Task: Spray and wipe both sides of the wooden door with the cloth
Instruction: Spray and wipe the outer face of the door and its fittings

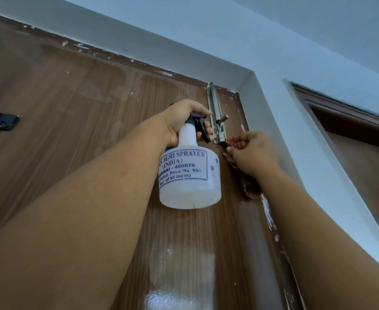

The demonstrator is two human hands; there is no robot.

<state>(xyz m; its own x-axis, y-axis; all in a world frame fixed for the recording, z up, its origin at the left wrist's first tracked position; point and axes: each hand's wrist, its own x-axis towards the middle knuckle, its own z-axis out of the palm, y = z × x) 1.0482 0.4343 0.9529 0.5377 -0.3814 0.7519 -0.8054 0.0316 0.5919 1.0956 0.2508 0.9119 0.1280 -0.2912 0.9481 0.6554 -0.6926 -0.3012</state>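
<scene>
Wooden door (76,113) fills the view, with a small black hook (2,124) at its far left. The left hand (179,121) grips the neck of a white spray bottle (189,175), held up near the top. Beside it is a metal latch (216,117). Just below the latch, the right hand (253,153) pinches a reddish cloth (250,186) against the door edge.

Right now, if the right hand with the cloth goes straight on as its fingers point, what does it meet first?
Most likely the lower end of the metal bolt: the right hand, gripping the cloth, points up-left at it. Depth is unclear.
</scene>
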